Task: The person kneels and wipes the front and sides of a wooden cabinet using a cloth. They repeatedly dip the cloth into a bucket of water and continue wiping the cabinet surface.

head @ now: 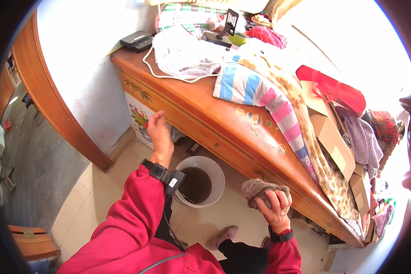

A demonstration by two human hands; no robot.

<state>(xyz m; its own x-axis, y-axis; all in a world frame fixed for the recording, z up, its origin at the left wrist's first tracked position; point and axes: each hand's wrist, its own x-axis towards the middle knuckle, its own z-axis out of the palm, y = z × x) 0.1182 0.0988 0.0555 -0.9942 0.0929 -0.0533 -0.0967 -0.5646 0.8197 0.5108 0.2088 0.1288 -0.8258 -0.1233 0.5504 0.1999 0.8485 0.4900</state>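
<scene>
A bunched grey-brown cloth point(260, 192) is gripped in my right hand point(275, 207), in front of the lower drawer front of a long wooden cabinet point(195, 97). My left hand point(160, 137) is raised near the cabinet's left end, fingers loosely bent, with no object visible in it. Below and between my hands, a white plastic bucket point(219, 181) stands on the tiled floor. Murky brown water point(195, 185) fills part of it. Each wrist wears a black strap, and a cable runs from the left one.
On the cabinet top lie a white plastic bag point(185, 54), a white cable, a striped cloth point(277, 109), a patterned blanket point(304, 137), cardboard boxes point(332, 144) and a black phone stand point(229, 24). A wooden door frame point(51, 85) rises at left.
</scene>
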